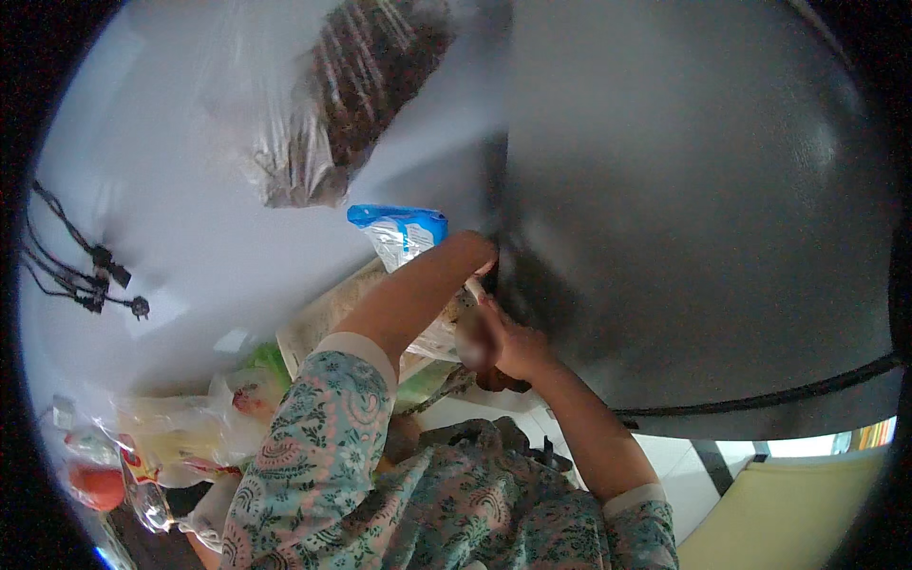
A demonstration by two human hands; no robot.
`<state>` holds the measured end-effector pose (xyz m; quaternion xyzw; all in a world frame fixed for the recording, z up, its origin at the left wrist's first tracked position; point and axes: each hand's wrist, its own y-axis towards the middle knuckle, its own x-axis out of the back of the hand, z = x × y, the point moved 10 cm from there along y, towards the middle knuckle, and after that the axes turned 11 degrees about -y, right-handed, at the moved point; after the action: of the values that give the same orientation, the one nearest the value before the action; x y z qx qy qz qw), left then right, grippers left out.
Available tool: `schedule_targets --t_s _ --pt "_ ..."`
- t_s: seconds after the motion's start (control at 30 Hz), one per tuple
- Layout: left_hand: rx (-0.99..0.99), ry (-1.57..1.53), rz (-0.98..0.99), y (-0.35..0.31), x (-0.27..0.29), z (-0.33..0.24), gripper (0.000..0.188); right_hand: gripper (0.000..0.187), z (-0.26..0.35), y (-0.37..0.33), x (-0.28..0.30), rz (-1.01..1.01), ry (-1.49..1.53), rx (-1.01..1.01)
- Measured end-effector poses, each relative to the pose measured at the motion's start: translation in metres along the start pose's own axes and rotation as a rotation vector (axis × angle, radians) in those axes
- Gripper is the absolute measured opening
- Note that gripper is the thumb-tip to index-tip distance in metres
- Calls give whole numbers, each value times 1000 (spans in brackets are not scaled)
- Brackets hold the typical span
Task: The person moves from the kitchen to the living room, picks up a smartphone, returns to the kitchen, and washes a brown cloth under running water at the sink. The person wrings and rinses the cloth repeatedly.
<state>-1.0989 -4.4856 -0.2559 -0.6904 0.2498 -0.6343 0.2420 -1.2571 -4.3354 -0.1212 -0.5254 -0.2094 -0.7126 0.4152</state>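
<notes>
My left hand (pixel 472 251) is reached forward beside a large dark grey panel (pixel 684 218). Its fingers bend down into shadow and are mostly hidden. Just below, my right hand (pixel 518 347) is closed, fingertips close to a short pale stick-like piece (pixel 476 289) between the two hands. A blurred brown rounded shape (pixel 475 340) lies against the right fingers; its kind cannot be made out. Left of my left wrist stands a blue and white packet (pixel 404 233). Under my left forearm are a pale box-like edge (pixel 328 313) and some clear plastic (pixel 435 340).
A clear plastic bag with dark brown contents (pixel 366 95) hangs on the pale wall. Black cables with plugs (pixel 95 275) hang at left. Lower left are plastic bags (pixel 180 432) and a round red thing (pixel 97 486). A yellow surface (pixel 798 513) sits at lower right.
</notes>
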Motion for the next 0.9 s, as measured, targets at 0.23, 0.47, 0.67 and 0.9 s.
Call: schedule_targets --t_s 0.23,0.47,0.67,0.9 --pt "-429 -348 -589 -137 103 -99 23 92 -49 -5 0 -109 147 63" --pt "-317 -1111 -1140 -299 33 -97 15 91 -44 37 -5 264 -242 154" --pt "-91 -1065 -1313 -335 -69 -121 14 85 -47 64 -32 372 -399 262" --pt "109 -1158 -1455 -382 -92 -108 23 94 -49 50 -36 307 -258 219"
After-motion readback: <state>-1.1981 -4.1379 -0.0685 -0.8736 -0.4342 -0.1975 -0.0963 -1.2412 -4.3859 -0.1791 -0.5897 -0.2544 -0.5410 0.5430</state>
